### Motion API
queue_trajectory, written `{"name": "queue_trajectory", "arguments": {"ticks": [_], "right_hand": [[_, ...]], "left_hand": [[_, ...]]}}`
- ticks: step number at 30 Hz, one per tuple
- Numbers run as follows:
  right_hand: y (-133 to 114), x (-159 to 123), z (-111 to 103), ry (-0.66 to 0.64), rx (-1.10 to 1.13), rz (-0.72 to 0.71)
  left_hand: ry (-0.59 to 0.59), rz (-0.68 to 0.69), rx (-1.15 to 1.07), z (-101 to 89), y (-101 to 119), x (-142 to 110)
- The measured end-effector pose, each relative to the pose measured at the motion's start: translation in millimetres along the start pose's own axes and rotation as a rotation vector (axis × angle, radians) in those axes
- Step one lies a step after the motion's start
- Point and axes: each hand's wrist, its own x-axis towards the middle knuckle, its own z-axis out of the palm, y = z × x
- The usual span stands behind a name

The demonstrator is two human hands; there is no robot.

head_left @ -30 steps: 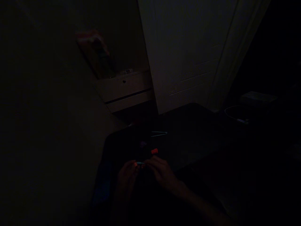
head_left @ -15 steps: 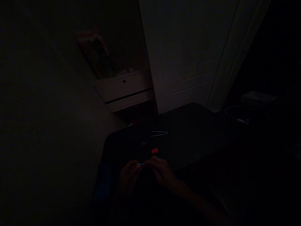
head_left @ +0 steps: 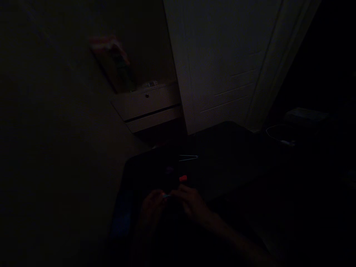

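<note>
The picture is very dark. My left hand (head_left: 151,204) is closed in a pinch around a small orange and pale thing (head_left: 166,195), whose kind I cannot make out. From the other side, the fingers of my right hand (head_left: 193,202) are pinched together at its pale, thin end. Just beyond my right hand lies a bright orange-red lump (head_left: 183,178) on the dark table (head_left: 222,148). A dim purplish lump (head_left: 169,170) sits to its left. Farther back is a thin pale V-shaped tool (head_left: 189,158) that looks like tweezers, its two arms apart.
A bluish flat shape (head_left: 121,218) is at the table's left edge. A white cable (head_left: 274,135) and a pale box-like thing (head_left: 306,114) are at the right. Behind the table stand a drawer unit (head_left: 150,105) and a white door (head_left: 219,74); a wall (head_left: 69,148) runs along the left.
The pale piece between my hands has tilted slightly, and my right fingers have shifted a little. The things on the table have not moved.
</note>
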Motion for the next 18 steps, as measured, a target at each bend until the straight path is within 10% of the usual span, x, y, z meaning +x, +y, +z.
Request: {"name": "queue_trajectory", "arguments": {"ticks": [18], "right_hand": [[5.6,-4.1,2.3,0.052,-0.099,-0.142]], "left_hand": [[-0.02,0.129,0.049,-4.0,-1.5,0.5]]}}
